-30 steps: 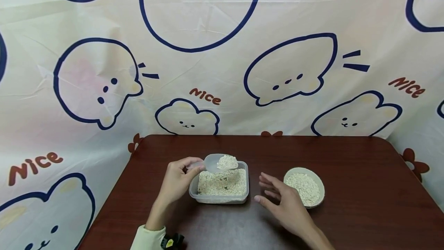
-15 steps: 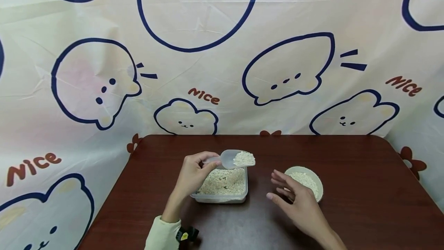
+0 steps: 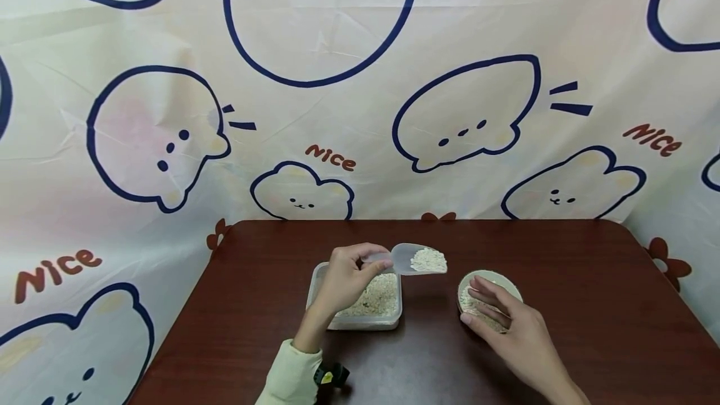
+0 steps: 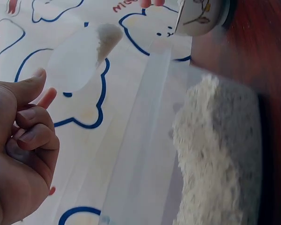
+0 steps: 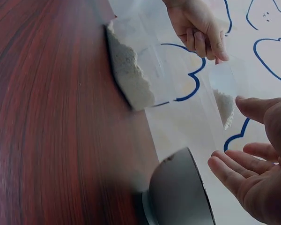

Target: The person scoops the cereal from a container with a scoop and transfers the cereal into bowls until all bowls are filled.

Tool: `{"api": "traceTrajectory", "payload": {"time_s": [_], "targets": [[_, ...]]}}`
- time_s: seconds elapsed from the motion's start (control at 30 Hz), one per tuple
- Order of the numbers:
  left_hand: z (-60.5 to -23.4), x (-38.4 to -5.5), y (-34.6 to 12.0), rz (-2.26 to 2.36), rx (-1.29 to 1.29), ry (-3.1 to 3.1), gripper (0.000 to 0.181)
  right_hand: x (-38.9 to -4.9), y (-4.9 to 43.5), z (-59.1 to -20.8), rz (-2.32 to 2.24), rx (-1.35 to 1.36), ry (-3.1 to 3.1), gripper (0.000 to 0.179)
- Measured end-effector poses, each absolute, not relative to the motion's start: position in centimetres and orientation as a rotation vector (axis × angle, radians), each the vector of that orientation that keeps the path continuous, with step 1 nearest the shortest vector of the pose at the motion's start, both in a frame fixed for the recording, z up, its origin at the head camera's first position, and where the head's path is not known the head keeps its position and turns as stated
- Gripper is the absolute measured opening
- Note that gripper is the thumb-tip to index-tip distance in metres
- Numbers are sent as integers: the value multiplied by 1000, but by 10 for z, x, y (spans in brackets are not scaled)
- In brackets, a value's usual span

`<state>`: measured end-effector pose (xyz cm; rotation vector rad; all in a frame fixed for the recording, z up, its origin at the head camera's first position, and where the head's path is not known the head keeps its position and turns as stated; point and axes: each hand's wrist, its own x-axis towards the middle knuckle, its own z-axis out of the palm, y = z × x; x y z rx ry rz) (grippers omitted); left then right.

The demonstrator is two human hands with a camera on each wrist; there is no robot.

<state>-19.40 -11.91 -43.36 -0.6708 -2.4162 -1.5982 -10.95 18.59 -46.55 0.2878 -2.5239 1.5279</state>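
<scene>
My left hand (image 3: pixel 349 280) pinches the handle of a translucent plastic scoop (image 3: pixel 402 259). Pale flakes like oats (image 3: pixel 429 261) lie heaped in the scoop's front end. It is held level above the table, between a clear rectangular container (image 3: pixel 364 325) and a small bowl (image 3: pixel 490 273). More flakes (image 3: pixel 375 299) fill much of the container, partly hidden behind my left hand. My right hand (image 3: pixel 520 330) is at the bowl's near side, fingers loosely spread over part of it and gripping nothing. Flakes also lie in the bowl. In the left wrist view, the bowl's side (image 4: pixel 196 18) shows a printed plant pattern.
Everything stands on a dark reddish-brown wooden table (image 3: pixel 596 305) with rounded far corners. A pale cloth (image 3: pixel 371 111) printed with blue cartoon outlines hangs behind it and to the sides. A black band-like device (image 3: pixel 330 375) sits on my left wrist.
My left hand has carried the loaded scoop rightward from over the container to the gap before the bowl. My right hand has shifted right, closer over the bowl. Container and bowl stay in place.
</scene>
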Motion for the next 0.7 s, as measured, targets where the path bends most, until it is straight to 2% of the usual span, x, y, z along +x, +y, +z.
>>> {"api": "traceTrajectory", "payload": {"time_s": [0.7], "targets": [[-424,-199,-65,-1507,-848,-2555,10,-104,227,-469,1314,51,-2612,70]]}}
